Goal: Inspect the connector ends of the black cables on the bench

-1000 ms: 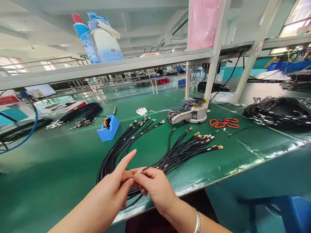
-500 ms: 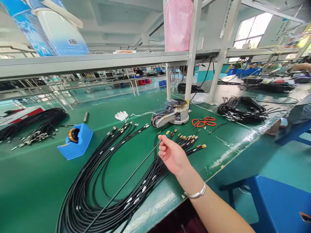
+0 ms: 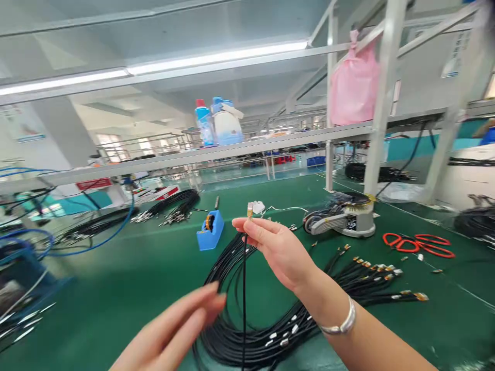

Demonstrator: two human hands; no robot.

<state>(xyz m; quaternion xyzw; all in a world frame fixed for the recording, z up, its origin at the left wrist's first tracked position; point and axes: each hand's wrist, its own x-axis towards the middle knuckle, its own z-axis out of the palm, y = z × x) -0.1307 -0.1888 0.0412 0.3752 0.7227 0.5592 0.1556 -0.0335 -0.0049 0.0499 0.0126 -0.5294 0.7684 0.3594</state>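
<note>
Over the green table (image 3: 116, 304), the right hand (image 3: 284, 252) pinches a black cable (image 3: 244, 288) just below its upright tip; the left hand (image 3: 174, 330), blurred, hovers near the cable, its grip loose and holding nothing.

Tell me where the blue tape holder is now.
In the head view, the blue tape holder stands on the green table, left of centre, just left of the looped black cables.
</note>
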